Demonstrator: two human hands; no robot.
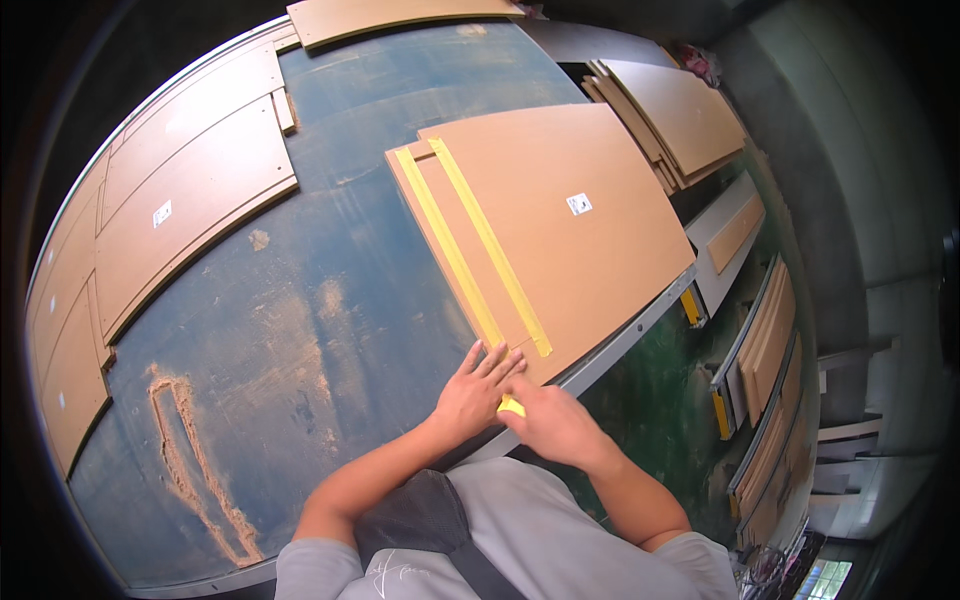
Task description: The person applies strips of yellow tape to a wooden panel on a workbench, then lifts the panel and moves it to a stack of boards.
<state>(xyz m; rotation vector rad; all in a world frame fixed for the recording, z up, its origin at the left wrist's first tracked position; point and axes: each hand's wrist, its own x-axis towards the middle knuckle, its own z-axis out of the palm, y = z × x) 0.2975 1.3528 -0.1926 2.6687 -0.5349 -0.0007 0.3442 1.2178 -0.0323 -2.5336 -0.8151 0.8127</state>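
Note:
A light brown board (600,230) lies on the blue worktop, with a white label on it. Two long strips of yellow tape (455,250) run along its left side, over a narrow separate strip of board. At the near left corner my left hand (470,395) lies with fingers spread, its fingertips pressing near the lower end of the left tape strip. Just right of it, my right hand (555,425) is closed on a small yellow piece (512,406), the colour of the tape. Its fingers hide most of that piece, and the hands touch or nearly touch.
More brown boards (200,170) cover the worktop's left side, and another board (400,18) lies at the far edge. Sawdust outlines a long shape (200,470) on the worktop (330,390). Boards are stacked (680,115) beyond its right edge, with more on racks (765,350) over the green floor.

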